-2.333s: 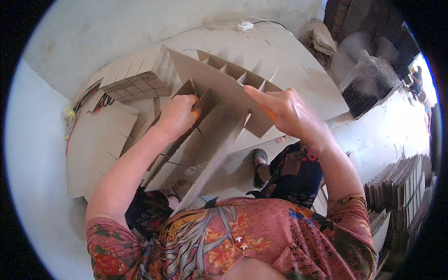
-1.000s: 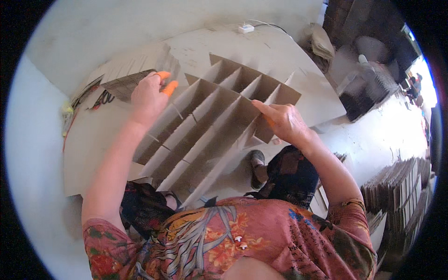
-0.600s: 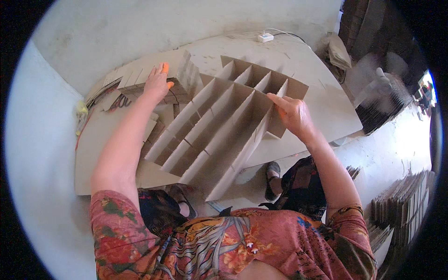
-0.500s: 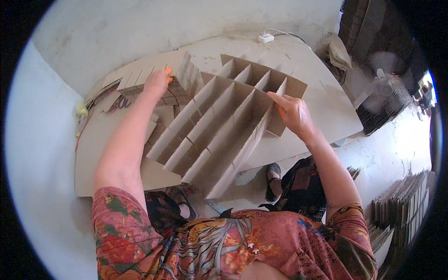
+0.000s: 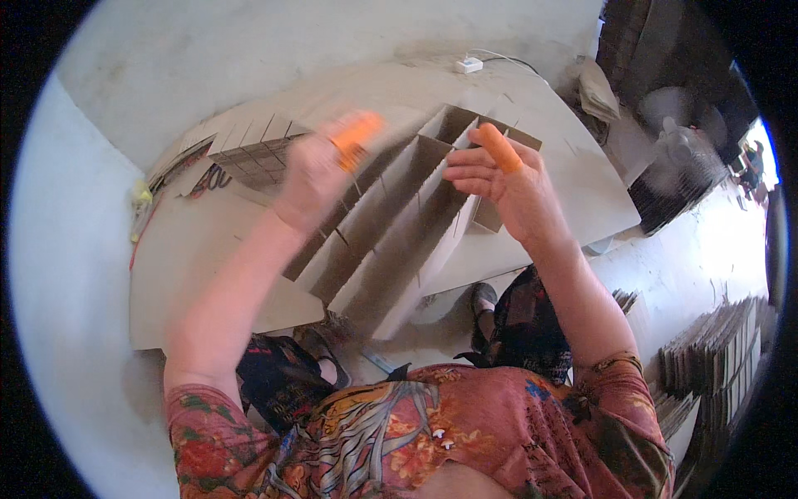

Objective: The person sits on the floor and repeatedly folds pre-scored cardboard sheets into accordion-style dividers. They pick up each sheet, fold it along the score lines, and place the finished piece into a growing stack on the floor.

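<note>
A cardboard divider grid [image 5: 386,224], made of slotted strips crossed into long cells, stands tilted on the table in front of me, its near end reaching over the edge. My left hand [image 5: 316,170] is raised over its left side, with orange finger covers on; motion smears its fingers, so whether it holds anything cannot be made out. Above the grid's far right part, my right hand [image 5: 511,179] has its fingers stretched out and an orange cover on one finger. Left of the grid sits a stack of slotted cardboard strips [image 5: 253,145], partly hidden behind my left hand.
The pale table [image 5: 573,191] has a curved far side against the wall. A white plug adapter [image 5: 469,65] with a cable lies at its back. Scissors [image 5: 212,179] rest at the left. To the right are a fan [image 5: 677,150] and bundled cardboard strips [image 5: 711,358] on the floor.
My left hand has left the strip stack and moved right, over the grid. My right hand has let go of the grid's corner and spread its fingers. The grid has shifted slightly.
</note>
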Demonstrator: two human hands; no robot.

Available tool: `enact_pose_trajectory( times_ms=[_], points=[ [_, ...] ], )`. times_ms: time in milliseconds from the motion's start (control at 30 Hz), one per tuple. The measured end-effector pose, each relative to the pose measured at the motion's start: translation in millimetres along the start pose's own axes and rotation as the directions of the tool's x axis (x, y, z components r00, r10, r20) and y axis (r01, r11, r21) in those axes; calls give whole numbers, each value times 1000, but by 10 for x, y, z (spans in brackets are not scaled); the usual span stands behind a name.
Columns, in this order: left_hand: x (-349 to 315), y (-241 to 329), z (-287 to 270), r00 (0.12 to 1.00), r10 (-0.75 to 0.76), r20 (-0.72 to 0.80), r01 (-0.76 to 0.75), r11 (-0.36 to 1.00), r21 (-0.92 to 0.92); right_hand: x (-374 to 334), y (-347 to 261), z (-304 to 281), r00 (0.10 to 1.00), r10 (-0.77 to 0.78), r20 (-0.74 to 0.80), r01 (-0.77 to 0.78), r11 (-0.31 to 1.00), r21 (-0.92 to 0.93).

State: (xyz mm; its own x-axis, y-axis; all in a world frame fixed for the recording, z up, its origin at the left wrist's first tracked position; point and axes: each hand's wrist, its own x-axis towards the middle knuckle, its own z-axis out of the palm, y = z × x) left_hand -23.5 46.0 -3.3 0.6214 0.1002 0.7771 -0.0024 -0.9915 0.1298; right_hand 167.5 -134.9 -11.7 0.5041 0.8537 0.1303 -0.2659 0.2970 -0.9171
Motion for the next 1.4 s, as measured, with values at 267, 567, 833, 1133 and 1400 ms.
enact_pose_trajectory(
  times_ms=[267, 567, 833, 1133, 1400],
  points=[
    [-72, 127, -101, 945, -318, -71, 321, 947, 28, -227, -203, -131, 961, -267, -73, 253, 954, -161],
    [-314, -677, -131, 614, -777, 136, 747, 517, -417, -435, -160, -134, 944, -315, 97, 316, 781, -539],
    [-680, -1060, 46, 550, -722, 421, 831, 524, -187, -415, 226, -193, 978, -188, 86, 198, 734, -649],
    [-605, -791, -212, 472, -774, 422, 875, 469, -117, -574, 199, -341, 953, -286, 97, 263, 630, -731],
    [-548, -316, -123, 683, -556, 474, 652, 756, -51, -471, -85, -302, 869, -97, 485, 494, 203, -845]
  ],
)
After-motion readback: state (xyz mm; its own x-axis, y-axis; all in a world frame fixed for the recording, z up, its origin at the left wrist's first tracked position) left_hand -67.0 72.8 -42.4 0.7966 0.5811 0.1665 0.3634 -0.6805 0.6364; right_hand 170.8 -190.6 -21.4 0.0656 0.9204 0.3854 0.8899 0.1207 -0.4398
